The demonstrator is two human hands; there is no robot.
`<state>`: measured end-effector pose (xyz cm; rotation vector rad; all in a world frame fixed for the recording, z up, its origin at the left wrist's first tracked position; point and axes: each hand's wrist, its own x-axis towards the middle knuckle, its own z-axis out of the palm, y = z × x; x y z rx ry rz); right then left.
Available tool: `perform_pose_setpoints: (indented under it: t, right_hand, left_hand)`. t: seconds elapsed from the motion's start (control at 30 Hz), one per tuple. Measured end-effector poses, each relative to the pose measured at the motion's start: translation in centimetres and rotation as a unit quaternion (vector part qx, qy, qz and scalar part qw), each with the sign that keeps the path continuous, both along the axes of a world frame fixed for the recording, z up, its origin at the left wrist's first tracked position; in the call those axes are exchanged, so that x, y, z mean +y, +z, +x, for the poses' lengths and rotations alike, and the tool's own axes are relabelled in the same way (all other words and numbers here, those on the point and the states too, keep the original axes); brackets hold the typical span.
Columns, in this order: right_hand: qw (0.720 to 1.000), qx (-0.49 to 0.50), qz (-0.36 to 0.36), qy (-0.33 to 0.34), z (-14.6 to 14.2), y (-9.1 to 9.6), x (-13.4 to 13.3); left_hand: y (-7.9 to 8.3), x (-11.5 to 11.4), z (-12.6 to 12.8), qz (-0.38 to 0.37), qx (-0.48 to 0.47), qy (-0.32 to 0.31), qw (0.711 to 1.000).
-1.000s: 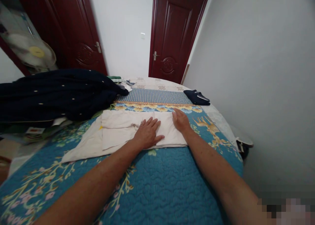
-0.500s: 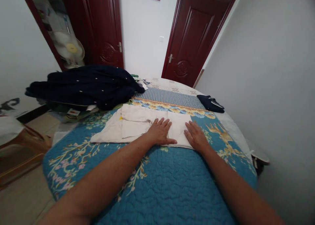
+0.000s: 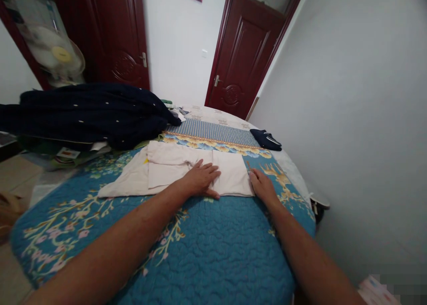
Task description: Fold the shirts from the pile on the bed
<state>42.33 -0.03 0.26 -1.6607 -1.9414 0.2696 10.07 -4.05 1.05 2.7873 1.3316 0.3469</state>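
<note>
One pale garment (image 3: pixel 230 173) folded on a blue quilt (image 3: pixel 227 242)

The flowered quilt spreads across a room with white walls (image 3: pixel 353 95) and two dark red doors (image 3: pixel 245 51). One dark clothes heap (image 3: pixel 93 113) lies left; one navy folded bundle (image 3: pixel 266 140) lies beyond, right. The left hand (image 3: pixel 203 179) rests flat on the pale garment, fingers slightly spread, gripping nothing. The right hand (image 3: pixel 263 185) curls at its right edge; whether it pinches cloth, I cannot tell.

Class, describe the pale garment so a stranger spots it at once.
Start at the blue floral bedspread. Across its middle, under the person's left hand, lies the pale garment. Unlike the heaped dark garment beyond it on the left, it is off-white and folded flat.
</note>
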Motion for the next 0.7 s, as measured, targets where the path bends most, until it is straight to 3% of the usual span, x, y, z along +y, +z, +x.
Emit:
perform_pose_setpoints:
  t: [0.17, 0.3, 0.4, 0.5, 0.57, 0.7]
  right_hand:
    - [0.978, 0.078, -0.191, -0.032, -0.5, 2.2, 3.7]
    - [0.977, 0.082, -0.195, -0.034, -2.1, 2.2, 5.0]
    - [0.981, 0.086, -0.17, -0.034, -2.7, 1.9, 5.1]
    - [0.991, 0.066, -0.114, -0.027, -2.7, 1.6, 5.1]
    - [0.994, 0.063, -0.091, -0.023, -2.6, 1.2, 5.1]
    - [0.989, 0.062, -0.129, -0.025, -2.7, 0.3, 5.3]
  left_hand:
    - [2.5, -0.8, -1.6, -0.031, -0.031, -0.003, 0.999]
    - [5.1, -0.3, -5.4, 0.036, -0.139, 0.085, 0.986]
    - [6.0, -0.5, -10.8, 0.117, -0.213, 0.226, 0.943]
    - [5.6, -1.7, -17.0, 0.136, -0.22, 0.414, 0.873]
    - [4.9, -2.6, -20.3, 0.082, -0.184, 0.507, 0.838]
    - [3.1, -2.9, -23.2, -0.01, -0.134, 0.554, 0.821]
